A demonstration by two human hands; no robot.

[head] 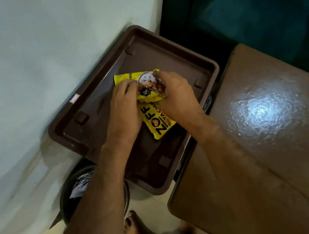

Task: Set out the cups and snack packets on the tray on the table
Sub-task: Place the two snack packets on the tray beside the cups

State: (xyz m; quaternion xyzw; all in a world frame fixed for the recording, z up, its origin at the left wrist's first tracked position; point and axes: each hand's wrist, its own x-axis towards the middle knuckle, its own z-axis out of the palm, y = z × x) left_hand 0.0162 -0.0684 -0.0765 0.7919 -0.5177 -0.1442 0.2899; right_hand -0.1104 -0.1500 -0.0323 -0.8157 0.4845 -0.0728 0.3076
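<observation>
1. Two hands meet over the middle of a brown tray (92,90); the left hand (124,103) and the right hand (176,94) both have their fingers curled down onto the same yellow snack packet (144,77).
2. Left fingers (126,86) press on the packet's left part, and right fingers (163,75) close over its right edge; both hands grip it, though how far the fingertips wrap under it cannot be told.
3. That upper packet lies across the tray, its printed bowl picture showing between the two hands.
4. One more yellow packet (158,122), printed "ZOFF", lies on the tray floor just below the first and partly under it, tilted, with its lower corner pointing toward the person.
5. Both bare forearms reach in from the bottom of the view and cross the tray's near rim.
6. Around the packets the tray floor is bare brown plastic with small raised blocks near its corners.
7. Beside the tray's right rim stands a brown table (261,111) with a bright glare patch on its top.
8. Left of the tray is a pale wall, and below its near left corner a dark round bin (70,194) sits on the floor.
9. Bare feet (133,230) stand on the light floor at the bottom.
</observation>
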